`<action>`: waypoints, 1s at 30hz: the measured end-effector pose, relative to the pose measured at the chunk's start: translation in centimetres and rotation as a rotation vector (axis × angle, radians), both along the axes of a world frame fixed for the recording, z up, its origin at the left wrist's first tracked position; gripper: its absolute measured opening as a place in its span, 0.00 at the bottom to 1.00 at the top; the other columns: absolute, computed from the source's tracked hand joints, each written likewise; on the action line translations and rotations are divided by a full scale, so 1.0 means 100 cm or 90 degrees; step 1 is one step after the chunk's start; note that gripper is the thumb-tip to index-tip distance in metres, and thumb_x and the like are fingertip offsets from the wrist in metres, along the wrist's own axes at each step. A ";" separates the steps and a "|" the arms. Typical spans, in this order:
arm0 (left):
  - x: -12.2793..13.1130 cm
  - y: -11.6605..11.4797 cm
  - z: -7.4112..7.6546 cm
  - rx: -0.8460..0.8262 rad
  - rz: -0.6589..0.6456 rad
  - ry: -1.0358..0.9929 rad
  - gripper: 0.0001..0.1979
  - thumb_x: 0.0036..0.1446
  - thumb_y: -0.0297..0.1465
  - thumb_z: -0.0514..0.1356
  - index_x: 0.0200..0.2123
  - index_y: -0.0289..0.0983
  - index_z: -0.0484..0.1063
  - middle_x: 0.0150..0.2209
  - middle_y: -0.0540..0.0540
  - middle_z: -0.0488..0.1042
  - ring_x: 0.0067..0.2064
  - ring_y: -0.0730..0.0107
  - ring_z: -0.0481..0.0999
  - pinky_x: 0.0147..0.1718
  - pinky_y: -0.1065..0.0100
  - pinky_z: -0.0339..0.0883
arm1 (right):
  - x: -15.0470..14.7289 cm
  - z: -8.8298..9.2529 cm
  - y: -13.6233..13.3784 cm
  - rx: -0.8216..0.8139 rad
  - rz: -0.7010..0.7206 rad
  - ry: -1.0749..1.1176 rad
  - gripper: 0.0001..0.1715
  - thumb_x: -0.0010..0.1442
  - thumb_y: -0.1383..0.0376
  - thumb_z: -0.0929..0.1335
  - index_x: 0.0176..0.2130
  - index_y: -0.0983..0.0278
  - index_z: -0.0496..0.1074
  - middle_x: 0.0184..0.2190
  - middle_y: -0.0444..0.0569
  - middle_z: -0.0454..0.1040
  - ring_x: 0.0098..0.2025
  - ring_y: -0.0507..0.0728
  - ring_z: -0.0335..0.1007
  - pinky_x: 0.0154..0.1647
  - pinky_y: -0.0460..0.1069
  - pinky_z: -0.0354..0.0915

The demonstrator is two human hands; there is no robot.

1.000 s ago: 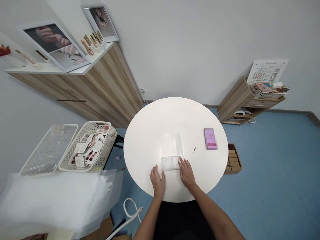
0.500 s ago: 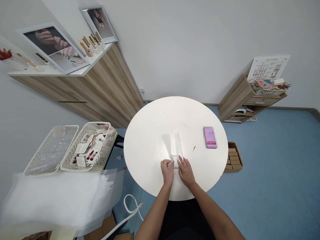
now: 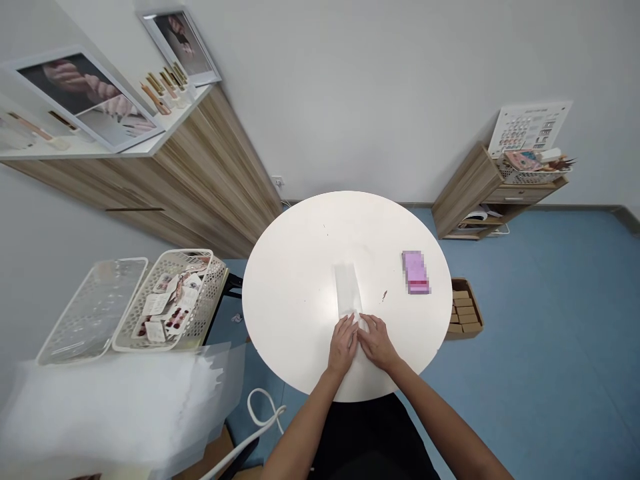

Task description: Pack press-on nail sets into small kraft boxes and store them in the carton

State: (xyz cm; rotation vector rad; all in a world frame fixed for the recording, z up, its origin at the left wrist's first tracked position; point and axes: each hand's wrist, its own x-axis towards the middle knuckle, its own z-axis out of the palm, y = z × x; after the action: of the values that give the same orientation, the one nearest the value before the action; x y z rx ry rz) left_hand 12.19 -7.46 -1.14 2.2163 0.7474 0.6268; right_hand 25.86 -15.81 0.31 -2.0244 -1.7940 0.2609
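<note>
A thin, translucent white sheet point(image 3: 347, 288) lies as a narrow folded strip on the round white table point(image 3: 285, 293), its long end pointing away from me. At its near end it is bunched into a small bundle. My left hand point(image 3: 343, 345) has its fingers closed on the left side of this bundle. From the right, my right hand point(image 3: 379, 343) closes on the bundle too, fingertips almost meeting those of the left. Whatever may be wrapped inside is hidden by the sheet and my fingers.
A pixelated purple object point(image 3: 416, 272) lies at the table's right. White sheets point(image 3: 115, 400) are stacked at lower left, below two plastic baskets point(image 3: 120, 340), one holding cards. A carton of small brown boxes point(image 3: 466, 310) stands on the floor at right. A white hose point(image 3: 270, 419) curls beside the table.
The sheet's two spread flaps now lie together as one strip. Both hands have come closer together over its near end, and the view has shifted slightly.
</note>
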 end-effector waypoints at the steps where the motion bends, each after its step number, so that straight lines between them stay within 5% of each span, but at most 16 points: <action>1: -0.002 0.000 -0.001 0.010 -0.024 0.010 0.19 0.66 0.27 0.47 0.58 0.41 0.64 0.63 0.43 0.64 0.67 0.59 0.56 0.62 0.46 0.59 | 0.002 0.002 0.000 -0.002 0.008 0.008 0.22 0.62 0.70 0.61 0.53 0.58 0.71 0.63 0.54 0.60 0.60 0.65 0.54 0.58 0.62 0.56; 5: -0.005 -0.001 -0.005 0.023 -0.062 0.043 0.23 0.67 0.26 0.44 0.63 0.40 0.57 0.65 0.42 0.60 0.69 0.61 0.50 0.64 0.43 0.52 | 0.017 0.009 0.008 -0.014 0.042 0.081 0.23 0.57 0.74 0.61 0.48 0.57 0.73 0.57 0.51 0.67 0.57 0.62 0.59 0.58 0.61 0.55; 8: -0.004 -0.002 -0.009 0.026 -0.051 0.074 0.22 0.67 0.26 0.44 0.62 0.40 0.59 0.64 0.41 0.62 0.69 0.61 0.51 0.65 0.43 0.51 | 0.028 0.015 0.023 -0.016 -0.041 0.165 0.24 0.54 0.75 0.58 0.46 0.57 0.72 0.48 0.48 0.73 0.52 0.59 0.64 0.58 0.59 0.56; 11: -0.003 -0.001 -0.014 0.036 -0.051 0.091 0.21 0.67 0.26 0.44 0.61 0.39 0.61 0.64 0.41 0.63 0.69 0.60 0.51 0.65 0.43 0.52 | 0.031 0.019 0.046 -0.025 -0.097 0.213 0.24 0.54 0.73 0.58 0.48 0.59 0.68 0.46 0.47 0.74 0.51 0.59 0.65 0.57 0.57 0.57; 17: -0.005 0.000 -0.015 0.061 -0.065 0.113 0.26 0.63 0.23 0.45 0.63 0.38 0.59 0.63 0.41 0.63 0.68 0.60 0.52 0.65 0.46 0.52 | 0.028 0.017 0.081 -0.131 -0.066 0.257 0.29 0.52 0.74 0.58 0.53 0.61 0.62 0.39 0.47 0.75 0.46 0.58 0.68 0.56 0.58 0.55; 21: -0.006 0.000 -0.013 0.087 -0.080 0.155 0.29 0.58 0.20 0.47 0.64 0.38 0.58 0.64 0.42 0.62 0.69 0.58 0.52 0.65 0.46 0.52 | 0.029 0.022 0.080 -0.048 -0.080 0.171 0.26 0.56 0.74 0.57 0.53 0.62 0.64 0.43 0.51 0.74 0.47 0.59 0.66 0.52 0.57 0.56; 24: -0.005 0.002 -0.012 0.091 -0.085 0.177 0.31 0.54 0.19 0.49 0.62 0.37 0.59 0.63 0.41 0.63 0.68 0.56 0.54 0.64 0.47 0.53 | 0.027 0.025 0.071 0.010 0.022 0.076 0.24 0.58 0.73 0.59 0.52 0.62 0.67 0.50 0.54 0.72 0.52 0.62 0.62 0.53 0.57 0.56; 27: -0.004 0.006 -0.009 0.084 -0.084 0.181 0.30 0.53 0.18 0.49 0.60 0.38 0.62 0.61 0.40 0.67 0.67 0.55 0.57 0.63 0.48 0.54 | 0.023 0.020 0.064 -0.006 0.092 0.043 0.24 0.59 0.73 0.59 0.53 0.60 0.69 0.50 0.52 0.73 0.53 0.61 0.62 0.57 0.59 0.52; 30: -0.004 0.015 -0.001 0.076 -0.103 0.176 0.29 0.53 0.19 0.50 0.59 0.40 0.63 0.61 0.40 0.67 0.65 0.55 0.60 0.64 0.47 0.52 | 0.021 0.010 0.063 -0.045 0.038 0.079 0.22 0.62 0.71 0.57 0.52 0.59 0.69 0.47 0.50 0.75 0.50 0.59 0.66 0.57 0.59 0.53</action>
State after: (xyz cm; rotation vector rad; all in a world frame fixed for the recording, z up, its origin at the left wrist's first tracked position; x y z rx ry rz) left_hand 11.83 -5.94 -1.27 2.4751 0.6717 0.2954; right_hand 27.96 -9.46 1.32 -1.9587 -1.7929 0.4634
